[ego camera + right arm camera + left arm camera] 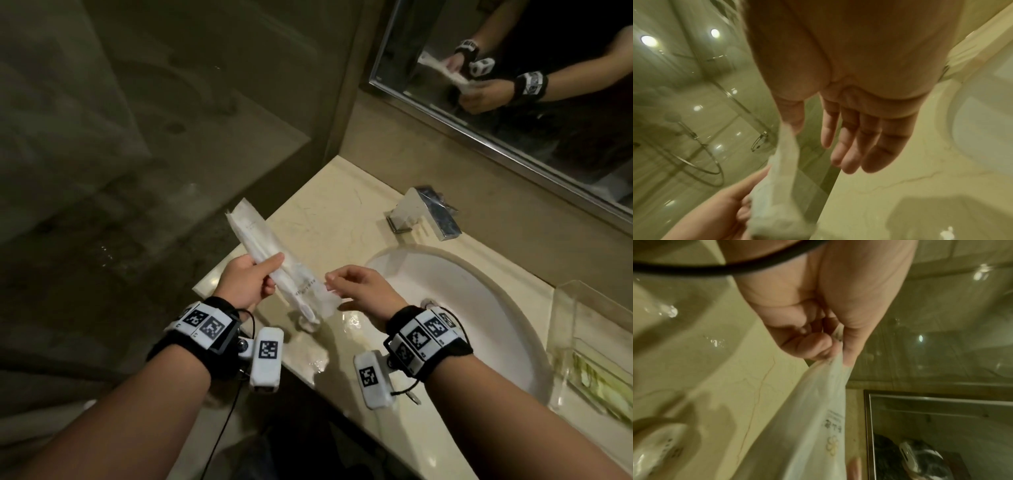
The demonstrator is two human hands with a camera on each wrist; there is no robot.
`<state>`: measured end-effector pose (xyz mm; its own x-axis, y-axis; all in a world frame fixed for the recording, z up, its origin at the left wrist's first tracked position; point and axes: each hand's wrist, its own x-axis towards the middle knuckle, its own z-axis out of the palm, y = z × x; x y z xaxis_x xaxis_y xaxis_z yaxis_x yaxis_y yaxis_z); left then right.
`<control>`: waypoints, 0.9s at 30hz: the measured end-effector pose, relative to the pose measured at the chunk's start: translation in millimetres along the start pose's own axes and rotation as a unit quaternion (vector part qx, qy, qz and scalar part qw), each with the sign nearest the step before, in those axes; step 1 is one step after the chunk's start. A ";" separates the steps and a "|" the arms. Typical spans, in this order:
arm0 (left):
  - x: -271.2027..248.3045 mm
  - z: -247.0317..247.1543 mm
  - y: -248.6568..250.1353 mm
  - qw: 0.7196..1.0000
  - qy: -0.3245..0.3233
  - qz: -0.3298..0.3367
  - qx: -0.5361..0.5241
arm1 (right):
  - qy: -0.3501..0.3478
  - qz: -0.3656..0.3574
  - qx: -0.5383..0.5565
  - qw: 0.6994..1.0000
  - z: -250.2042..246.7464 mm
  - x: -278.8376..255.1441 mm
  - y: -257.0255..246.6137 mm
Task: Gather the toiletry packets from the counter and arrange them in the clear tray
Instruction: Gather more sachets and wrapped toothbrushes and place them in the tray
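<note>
Left hand grips the long white packet, lifted above the counter; right hand, fingers relaxed, touches its end. Best to square it lengthwise, then carry it past the sink to the clear tray.

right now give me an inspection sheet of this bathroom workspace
surface: beige counter, wet patches near its front edge
job's things: white packets held up in the air; clear tray right of the sink
clutter: small white item on the counter under the packets
grippers: left hand grips the packets; right hand open, thumb at their lower end
cables: thin black cable hanging from the left wrist
surroundings: faucet, mirror
</note>
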<state>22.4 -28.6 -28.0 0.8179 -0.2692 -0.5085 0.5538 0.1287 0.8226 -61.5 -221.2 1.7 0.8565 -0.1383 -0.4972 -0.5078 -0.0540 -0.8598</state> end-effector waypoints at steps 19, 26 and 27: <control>-72.0 290.9 -89.0 0.929 -0.350 -0.056 0.103 | 0.167 0.065 0.042 0.983 -203.2 -207.5 80.5; -140.5 363.9 -137.1 0.885 -0.442 -0.142 0.044 | 0.348 0.036 0.247 0.904 -238.6 -304.6 137.9; -148.1 370.8 -142.5 0.884 -0.441 -0.150 0.031 | 0.381 0.011 0.326 0.865 -240.1 -314.4 146.0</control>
<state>-235.5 -361.0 24.4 0.1808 -0.9258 -0.3319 0.6929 -0.1196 0.7110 -427.0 -423.1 60.5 0.4106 -0.7575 -0.5076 -0.1505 0.4928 -0.8570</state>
